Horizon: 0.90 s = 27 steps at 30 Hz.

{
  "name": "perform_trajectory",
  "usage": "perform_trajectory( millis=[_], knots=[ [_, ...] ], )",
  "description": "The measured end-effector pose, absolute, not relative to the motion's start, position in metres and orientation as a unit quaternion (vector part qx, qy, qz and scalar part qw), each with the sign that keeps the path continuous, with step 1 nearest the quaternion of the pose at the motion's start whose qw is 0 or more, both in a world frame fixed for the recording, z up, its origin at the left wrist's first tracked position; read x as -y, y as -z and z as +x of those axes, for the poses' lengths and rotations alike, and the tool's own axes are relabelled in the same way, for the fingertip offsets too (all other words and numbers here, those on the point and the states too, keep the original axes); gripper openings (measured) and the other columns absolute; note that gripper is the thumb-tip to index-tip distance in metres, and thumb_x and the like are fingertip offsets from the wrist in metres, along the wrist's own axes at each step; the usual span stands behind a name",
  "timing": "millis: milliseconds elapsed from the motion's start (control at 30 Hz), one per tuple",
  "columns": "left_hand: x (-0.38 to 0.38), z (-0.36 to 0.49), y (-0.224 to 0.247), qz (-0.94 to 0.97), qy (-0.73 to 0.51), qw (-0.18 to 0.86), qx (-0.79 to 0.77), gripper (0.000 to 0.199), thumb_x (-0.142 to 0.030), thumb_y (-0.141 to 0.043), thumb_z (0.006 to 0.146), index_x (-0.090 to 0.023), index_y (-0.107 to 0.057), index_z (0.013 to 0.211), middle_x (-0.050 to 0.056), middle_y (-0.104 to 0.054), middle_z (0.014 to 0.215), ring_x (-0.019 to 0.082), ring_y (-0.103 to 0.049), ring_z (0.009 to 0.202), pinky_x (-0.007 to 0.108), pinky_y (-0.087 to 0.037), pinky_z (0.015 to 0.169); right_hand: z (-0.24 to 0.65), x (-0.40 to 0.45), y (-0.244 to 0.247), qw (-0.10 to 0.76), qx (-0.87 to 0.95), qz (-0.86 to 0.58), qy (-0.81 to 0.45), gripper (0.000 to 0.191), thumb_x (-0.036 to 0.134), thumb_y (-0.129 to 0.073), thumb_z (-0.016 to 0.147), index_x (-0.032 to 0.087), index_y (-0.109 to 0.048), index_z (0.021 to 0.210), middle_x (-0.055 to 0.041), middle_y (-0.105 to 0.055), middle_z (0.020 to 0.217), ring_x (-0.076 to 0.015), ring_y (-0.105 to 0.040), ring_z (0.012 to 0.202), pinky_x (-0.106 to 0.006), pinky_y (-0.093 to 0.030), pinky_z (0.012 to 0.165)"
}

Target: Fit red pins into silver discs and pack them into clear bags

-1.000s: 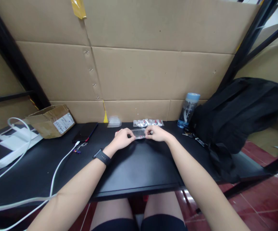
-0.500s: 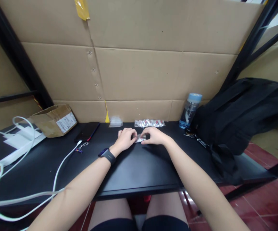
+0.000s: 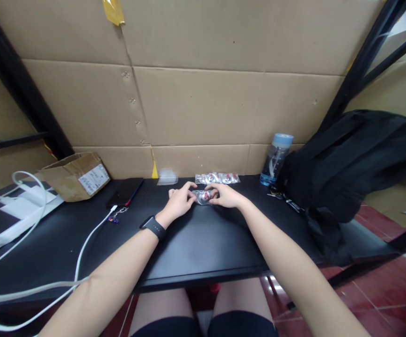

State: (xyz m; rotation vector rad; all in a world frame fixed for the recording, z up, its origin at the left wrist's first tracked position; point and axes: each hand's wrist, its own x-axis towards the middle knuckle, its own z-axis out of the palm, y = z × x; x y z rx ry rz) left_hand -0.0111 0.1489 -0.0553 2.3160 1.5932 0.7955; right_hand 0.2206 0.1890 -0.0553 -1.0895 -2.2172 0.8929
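Observation:
Between my hands, low over the black table, is a small clear plastic packet (image 3: 203, 197) with a round silvery item with red on it inside. My left hand (image 3: 181, 200) has its thumb and fingers at the packet's left edge. At its right edge, the fingers of my right hand (image 3: 224, 195) are closed on it. Just behind lies a row of similar clear packets (image 3: 217, 178) with red and silvery contents. A stack of clear plastic bags (image 3: 167, 177) sits to their left, near the cardboard wall.
On the left are an open cardboard box (image 3: 75, 175), a dark phone (image 3: 125, 192) with a white cable (image 3: 87, 243), and white chargers (image 3: 24, 201). On the right stand a water bottle (image 3: 276, 159) and a black backpack (image 3: 350, 164), with keys (image 3: 276, 193) beside it.
The packet between my hands has turned so that its red and silvery contents now face up. My hands have moved slightly apart. The view has shifted a little.

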Motion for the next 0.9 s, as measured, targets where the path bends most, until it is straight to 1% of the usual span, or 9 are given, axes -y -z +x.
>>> perform_trajectory(
  millis=[67, 233, 333, 433, 533, 600, 700, 767, 900],
  knots=[
    [-0.149, -0.011, 0.057, 0.782, -0.273, 0.103, -0.551, 0.036, -0.023, -0.059, 0.089, -0.030, -0.050, 0.123, -0.002, -0.081, 0.097, 0.023, -0.072, 0.104, 0.042, -0.032, 0.098, 0.219, -0.190, 0.058, 0.262, 0.810, -0.415, -0.321, 0.049, 0.008, -0.076, 0.078, 0.018, -0.062, 0.123, 0.0015, -0.073, 0.079, -0.0168, -0.072, 0.078, -0.027, -0.052, 0.080],
    [-0.150, -0.012, 0.059, 0.778, -0.273, 0.100, -0.556, 0.036, -0.026, -0.062, 0.088, -0.029, -0.050, 0.122, -0.002, -0.080, 0.097, 0.024, -0.072, 0.103, 0.042, -0.031, 0.100, 0.213, -0.192, 0.065, 0.279, 0.793, -0.437, -0.320, 0.047, 0.016, -0.082, 0.076, 0.018, -0.064, 0.119, 0.0016, -0.074, 0.075, -0.0165, -0.071, 0.073, -0.026, -0.051, 0.076],
    [-0.150, -0.011, 0.055, 0.775, -0.262, 0.128, -0.560, 0.035, -0.034, -0.061, 0.091, -0.029, -0.049, 0.123, -0.002, -0.081, 0.091, 0.024, -0.073, 0.101, 0.043, -0.032, 0.100, 0.212, -0.193, 0.065, 0.299, 0.774, -0.441, -0.343, 0.043, 0.011, -0.080, 0.075, 0.018, -0.065, 0.114, 0.0021, -0.073, 0.073, -0.0153, -0.070, 0.069, -0.024, -0.050, 0.071],
    [-0.147, -0.011, 0.050, 0.774, -0.245, 0.160, -0.561, 0.042, -0.033, -0.063, 0.088, -0.029, -0.046, 0.126, -0.003, -0.081, 0.091, 0.024, -0.073, 0.100, 0.043, -0.033, 0.100, 0.214, -0.195, 0.061, 0.329, 0.748, -0.443, -0.369, 0.038, 0.005, -0.074, 0.075, 0.016, -0.065, 0.110, 0.0024, -0.071, 0.070, -0.0142, -0.068, 0.066, -0.023, -0.049, 0.068],
    [-0.145, -0.011, 0.049, 0.780, -0.233, 0.178, -0.552, 0.049, -0.030, -0.064, 0.086, -0.029, -0.043, 0.130, -0.003, -0.081, 0.093, 0.024, -0.073, 0.102, 0.044, -0.033, 0.101, 0.226, -0.200, 0.054, 0.367, 0.720, -0.458, -0.371, 0.040, 0.005, -0.072, 0.074, 0.017, -0.064, 0.111, 0.0025, -0.070, 0.068, -0.0150, -0.066, 0.065, -0.025, -0.050, 0.068],
    [-0.145, -0.011, 0.050, 0.783, -0.229, 0.174, -0.552, 0.047, -0.032, -0.062, 0.087, -0.030, -0.043, 0.130, -0.003, -0.081, 0.094, 0.023, -0.072, 0.100, 0.045, -0.032, 0.103, 0.241, -0.207, 0.050, 0.408, 0.693, -0.486, -0.343, 0.044, 0.009, -0.073, 0.073, 0.018, -0.064, 0.114, 0.0013, -0.072, 0.071, -0.0164, -0.067, 0.067, -0.027, -0.052, 0.070],
    [-0.145, -0.012, 0.051, 0.788, -0.225, 0.152, -0.553, 0.043, -0.033, -0.059, 0.089, -0.031, -0.045, 0.129, -0.003, -0.080, 0.097, 0.023, -0.072, 0.099, 0.046, -0.030, 0.103, 0.270, -0.219, 0.050, 0.480, 0.643, -0.536, -0.262, 0.045, 0.015, -0.072, 0.073, 0.019, -0.063, 0.117, -0.0008, -0.074, 0.077, -0.0176, -0.069, 0.076, -0.030, -0.053, 0.078],
    [-0.146, -0.013, 0.052, 0.793, -0.221, 0.142, -0.550, 0.041, -0.034, -0.059, 0.089, -0.031, -0.046, 0.128, -0.002, -0.080, 0.098, 0.023, -0.071, 0.100, 0.046, -0.031, 0.103, 0.288, -0.227, 0.054, 0.490, 0.625, -0.563, -0.228, 0.046, 0.017, -0.070, 0.074, 0.019, -0.062, 0.119, -0.0015, -0.074, 0.079, -0.0176, -0.069, 0.074, -0.030, -0.053, 0.077],
    [-0.147, -0.014, 0.054, 0.798, -0.217, 0.137, -0.545, 0.041, -0.035, -0.059, 0.088, -0.031, -0.048, 0.128, -0.002, -0.080, 0.099, 0.024, -0.070, 0.102, 0.045, -0.032, 0.101, 0.308, -0.236, 0.069, 0.460, 0.625, -0.593, -0.215, 0.043, 0.016, -0.067, 0.072, 0.017, -0.063, 0.115, -0.0028, -0.074, 0.077, -0.0182, -0.070, 0.071, -0.028, -0.053, 0.071]
  ],
)
